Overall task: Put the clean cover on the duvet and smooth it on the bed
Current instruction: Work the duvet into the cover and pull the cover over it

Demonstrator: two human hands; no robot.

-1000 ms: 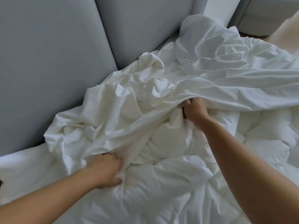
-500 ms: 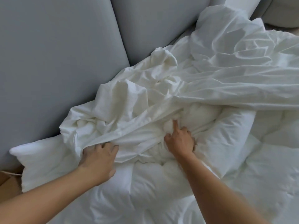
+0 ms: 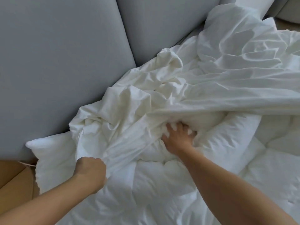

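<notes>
Head: both fists [image 3: 90, 172] [image 3: 177, 138] on cover [image 3: 146, 111], duvet [image 3: 162, 184]

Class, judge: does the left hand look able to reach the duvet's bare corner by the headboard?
Probably yes: the duvet corner lies uncovered beside the left hand, though that hand grips the cover and must let go.

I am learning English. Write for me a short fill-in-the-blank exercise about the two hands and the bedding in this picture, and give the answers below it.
1. The left hand grips the thin cover with its fingers curled into a ____.
2. The right hand digs its fingers into the quilted duvet, which is ____ in colour.
3. The padded headboard behind the bedding is ____ in colour.
Answers: fist; white; grey.
</notes>
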